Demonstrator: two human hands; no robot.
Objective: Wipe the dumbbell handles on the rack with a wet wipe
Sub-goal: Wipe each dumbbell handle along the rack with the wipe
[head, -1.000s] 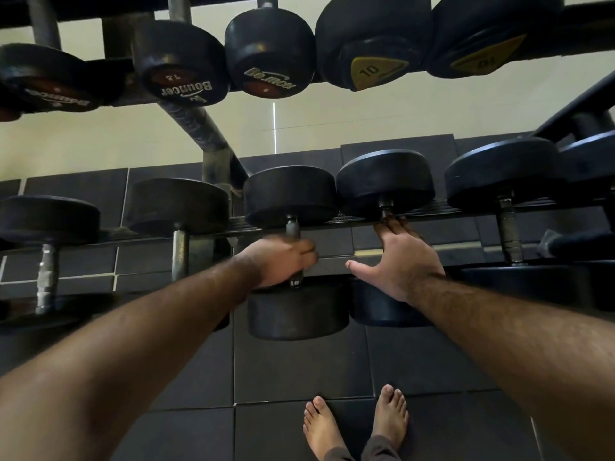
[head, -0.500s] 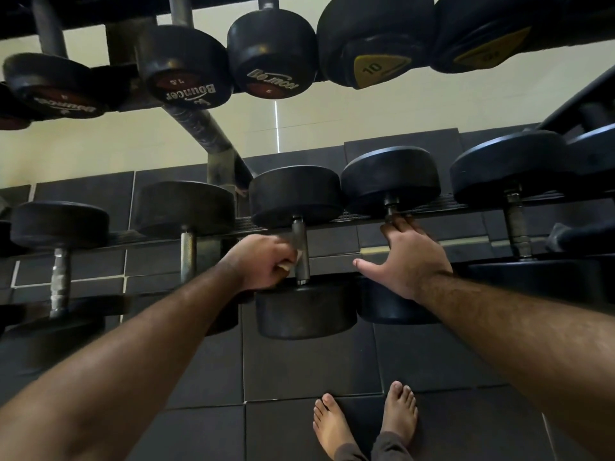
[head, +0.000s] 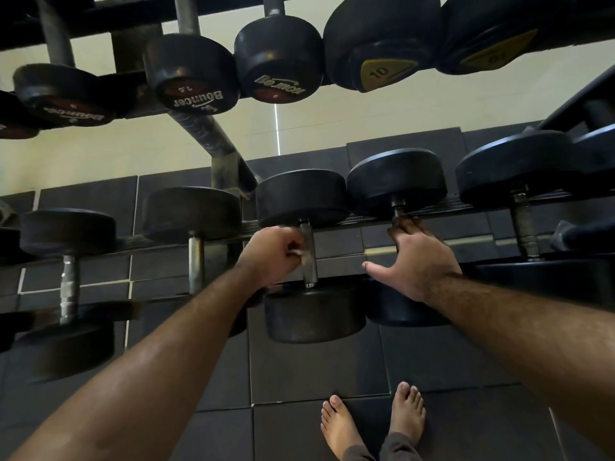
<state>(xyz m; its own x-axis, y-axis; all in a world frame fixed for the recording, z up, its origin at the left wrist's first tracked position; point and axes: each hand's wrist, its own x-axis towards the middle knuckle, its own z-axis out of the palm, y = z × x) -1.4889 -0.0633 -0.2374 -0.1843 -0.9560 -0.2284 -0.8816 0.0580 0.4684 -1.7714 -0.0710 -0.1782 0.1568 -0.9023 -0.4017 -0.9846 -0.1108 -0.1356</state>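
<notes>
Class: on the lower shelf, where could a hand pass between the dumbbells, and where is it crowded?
Open gaps lie either side of the second handle. It is crowded from the left hand wiping a handle to the right hand, where weights touch.

1. The dumbbell heads (head: 304, 197) are showing matt black rubber with a faint sheen along their edges.
2. The dumbbell handle (head: 308, 252) is looking like dull grey metal.
3. The floor tiles (head: 316, 367), at six o'clock, are appearing dark, matt and rubbery.
4. The wall (head: 133, 154) is looking smooth and cream.
</notes>
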